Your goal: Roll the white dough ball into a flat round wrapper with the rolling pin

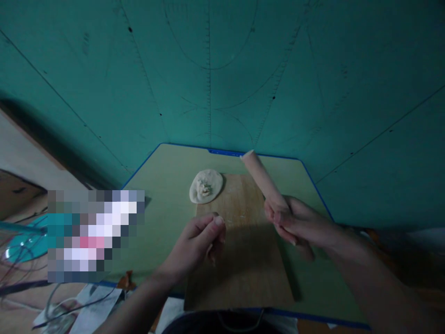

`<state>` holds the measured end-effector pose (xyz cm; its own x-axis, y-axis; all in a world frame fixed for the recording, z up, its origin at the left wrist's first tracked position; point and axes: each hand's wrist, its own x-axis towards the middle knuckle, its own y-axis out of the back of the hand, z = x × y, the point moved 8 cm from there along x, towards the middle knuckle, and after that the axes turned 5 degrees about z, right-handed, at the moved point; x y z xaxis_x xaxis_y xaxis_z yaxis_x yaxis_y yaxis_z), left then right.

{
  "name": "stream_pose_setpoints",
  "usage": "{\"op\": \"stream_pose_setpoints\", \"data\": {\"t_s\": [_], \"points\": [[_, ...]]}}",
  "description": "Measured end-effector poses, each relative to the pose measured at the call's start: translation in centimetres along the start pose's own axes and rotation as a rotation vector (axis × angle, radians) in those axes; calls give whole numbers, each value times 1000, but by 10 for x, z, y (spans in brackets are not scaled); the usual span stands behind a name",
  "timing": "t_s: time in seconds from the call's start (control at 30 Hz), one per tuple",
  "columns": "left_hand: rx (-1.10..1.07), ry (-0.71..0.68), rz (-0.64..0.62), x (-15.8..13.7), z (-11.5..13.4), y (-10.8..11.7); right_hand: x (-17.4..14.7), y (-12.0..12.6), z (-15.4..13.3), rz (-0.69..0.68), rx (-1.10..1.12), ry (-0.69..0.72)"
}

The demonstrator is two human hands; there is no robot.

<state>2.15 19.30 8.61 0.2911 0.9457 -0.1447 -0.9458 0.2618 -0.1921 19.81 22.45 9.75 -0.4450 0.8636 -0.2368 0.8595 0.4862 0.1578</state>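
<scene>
— Wood is what everything sits on: a pale cutting board (239,241) lying on a green mat (163,185) with a blue edge, on the counter. Where's the rolling pin?

— The right hand (299,222) is closed around the near end of the rolling pin (262,178). It's lifted off the board, tilted, with its far end pointing toward the mat's back edge.

— And the left hand (201,243)?

— Loosely curled above the middle of the board, thumb against the fingertips. I can't tell whether it pinches anything; nothing shows between the fingers.

— The dough?

— One flat round of dough (206,185) with a bit of filling in its middle, at the board's far left corner, half on the board and half on the mat. It's well apart from both hands.

— What might go wrong, by your reckoning?

— The pin is gripped only at one end, so the long free end could swing or dip; if it dropped toward the back of the board it might clip the dough and squash the filling out. The dough also straddles the board's edge, so a nudge to the board could stretch or tear it. The light is dim too, which makes misjudging the pin's end easier.

— Anything else nearby?

— Cables (21,264) and a teal lid (26,243) off the mat's left edge, well apart from the hands.
</scene>
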Motion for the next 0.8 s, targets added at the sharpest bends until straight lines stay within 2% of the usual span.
{"op": "stream_pose_setpoints", "data": {"t_s": [0.13, 0.2, 0.37, 0.53, 0.8], "points": [[84, 6, -12, 5, 4, -17, 3, -25, -21, 69, 431, 66], [107, -8, -23, 6, 5, -23, 4, -35, -30, 89, 554, 86], [137, -42, -32, 6, 7, -28, 4, -41, -29, 156, 589, 21], [232, -174, 21, 8, 21, -22, 3, -43, -26, 176, 631, 6], [322, -212, 27, 8, 20, -21, 6, -44, -22, 218, 659, 19]]}}
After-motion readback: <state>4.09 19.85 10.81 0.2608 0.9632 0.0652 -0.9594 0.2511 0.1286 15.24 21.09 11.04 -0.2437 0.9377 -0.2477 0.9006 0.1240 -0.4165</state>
